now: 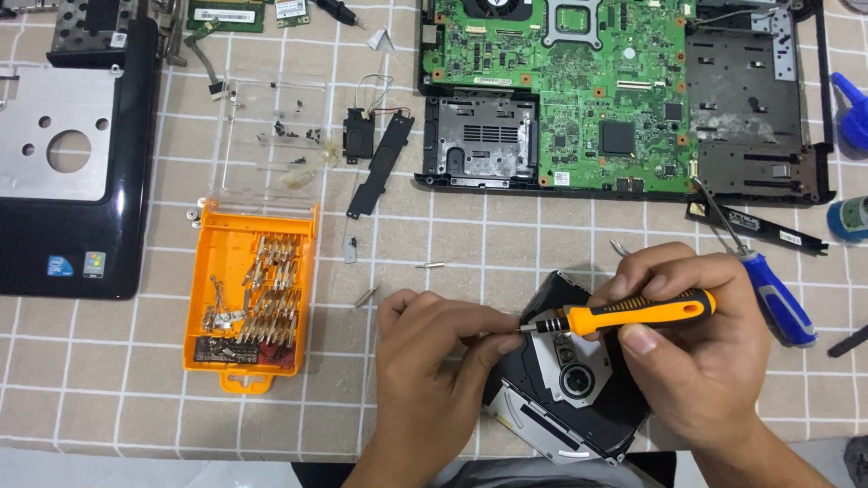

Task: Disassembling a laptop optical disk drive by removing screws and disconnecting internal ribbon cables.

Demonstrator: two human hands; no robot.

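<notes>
Screwdriver (633,312) pinched by right hand (696,343) | left hand (443,348) pinching tip | orange case (249,294): probably bits

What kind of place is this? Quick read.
Probably a small electronics repair bench, maybe at home. A stripped laptop base with its green motherboard bare lies on a checked tablecloth, beside an orange bit case. The right hand works an orange screwdriver on an optical drive.

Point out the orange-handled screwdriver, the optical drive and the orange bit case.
orange-handled screwdriver (633,312), head view, middle of its handle.
optical drive (576,380), head view, round spindle hub.
orange bit case (217,244), head view, bare upper part of the tray.
</notes>
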